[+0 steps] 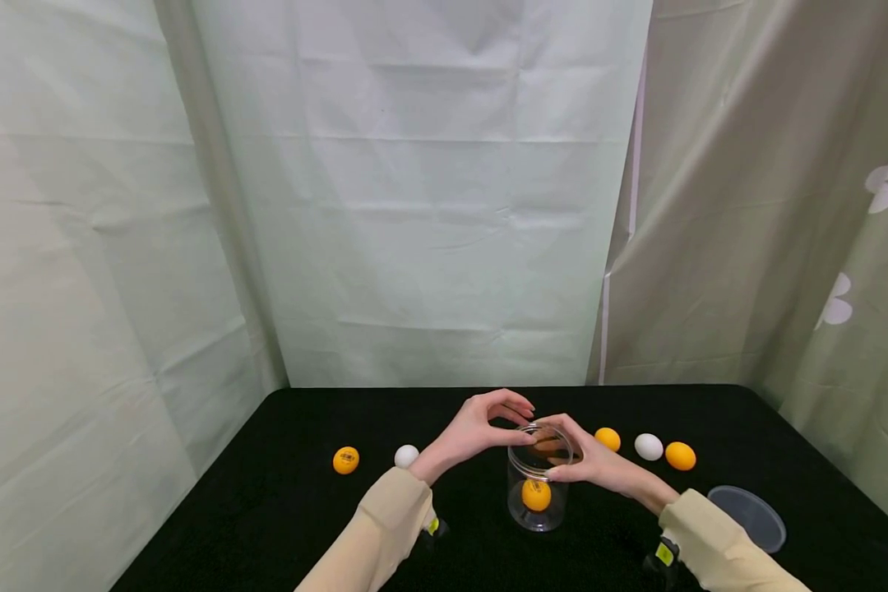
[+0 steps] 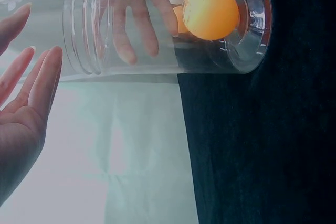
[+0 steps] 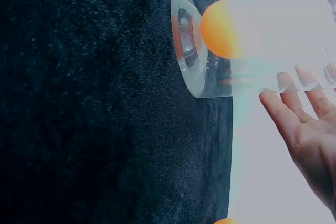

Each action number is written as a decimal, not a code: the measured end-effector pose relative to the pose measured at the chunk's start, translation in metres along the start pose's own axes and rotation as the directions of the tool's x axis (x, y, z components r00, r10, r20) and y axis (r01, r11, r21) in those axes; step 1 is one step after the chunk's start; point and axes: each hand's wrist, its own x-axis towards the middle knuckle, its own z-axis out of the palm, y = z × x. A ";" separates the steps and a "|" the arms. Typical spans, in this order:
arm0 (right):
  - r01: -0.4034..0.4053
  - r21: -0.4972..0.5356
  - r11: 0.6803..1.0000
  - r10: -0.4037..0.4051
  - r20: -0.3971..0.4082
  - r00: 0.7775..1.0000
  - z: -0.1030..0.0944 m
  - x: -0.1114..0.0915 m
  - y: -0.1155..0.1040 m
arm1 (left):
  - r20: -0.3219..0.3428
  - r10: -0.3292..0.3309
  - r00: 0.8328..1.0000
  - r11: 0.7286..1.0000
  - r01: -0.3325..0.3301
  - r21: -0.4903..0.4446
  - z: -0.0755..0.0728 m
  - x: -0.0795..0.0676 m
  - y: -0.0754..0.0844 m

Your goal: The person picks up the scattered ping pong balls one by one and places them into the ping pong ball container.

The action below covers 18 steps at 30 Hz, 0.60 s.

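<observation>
A clear plastic jar [image 1: 518,487] stands upright and uncovered on the black table. One orange ping-pong ball [image 1: 536,495] is inside it, near the bottom; the left wrist view also shows this ball [image 2: 211,12] through the wall. My right hand [image 1: 599,462] grips the jar just below its mouth, thumb at the front and fingers round the far side. Over the left of the rim is my left hand [image 1: 481,423], its fingers loosely extended with no ball between them. In the left wrist view those fingers [image 2: 44,82] lie beyond the jar's mouth.
To the left lie an orange ball [image 1: 345,460] and a white ball [image 1: 406,456], the latter beside the left wrist. Beyond the right hand are an orange ball [image 1: 608,439], a white ball [image 1: 648,446] and another orange ball [image 1: 681,455]. A round translucent lid [image 1: 755,516] lies by the right sleeve.
</observation>
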 end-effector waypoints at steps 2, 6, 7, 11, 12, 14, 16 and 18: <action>0.006 0.003 1.000 -0.006 0.004 1.000 0.000 0.000 0.001 | -0.002 0.007 1.000 1.000 -0.007 -0.010 -0.001 -0.001 0.001; -0.002 -0.003 1.000 0.002 -0.003 1.000 0.000 0.000 0.001 | 0.006 0.017 1.000 0.999 -0.017 -0.032 -0.003 -0.006 0.014; -0.009 -0.008 1.000 0.009 -0.008 1.000 0.000 0.000 0.001 | 0.010 0.015 1.000 0.999 -0.015 -0.035 -0.004 -0.008 0.018; -0.039 -0.011 0.999 0.039 -0.027 0.999 0.000 -0.001 0.001 | 0.017 0.002 1.000 0.999 -0.001 -0.041 -0.007 -0.013 0.031; -0.042 -0.011 0.999 0.042 -0.027 0.999 0.000 -0.001 0.001 | 0.017 -0.003 1.000 0.999 0.004 -0.042 -0.008 -0.013 0.032; -0.042 -0.007 0.999 0.042 -0.026 0.999 0.000 -0.001 0.001 | 0.012 -0.006 1.000 0.999 0.006 -0.044 -0.010 -0.014 0.034; -0.034 -0.011 0.999 0.034 -0.021 0.999 0.000 0.000 0.001 | 0.007 -0.005 1.000 0.999 0.005 -0.041 -0.013 -0.015 0.033; -0.025 -0.008 1.000 0.024 -0.015 1.000 0.000 0.000 0.000 | 0.003 -0.009 1.000 0.999 0.009 -0.038 -0.015 -0.016 0.034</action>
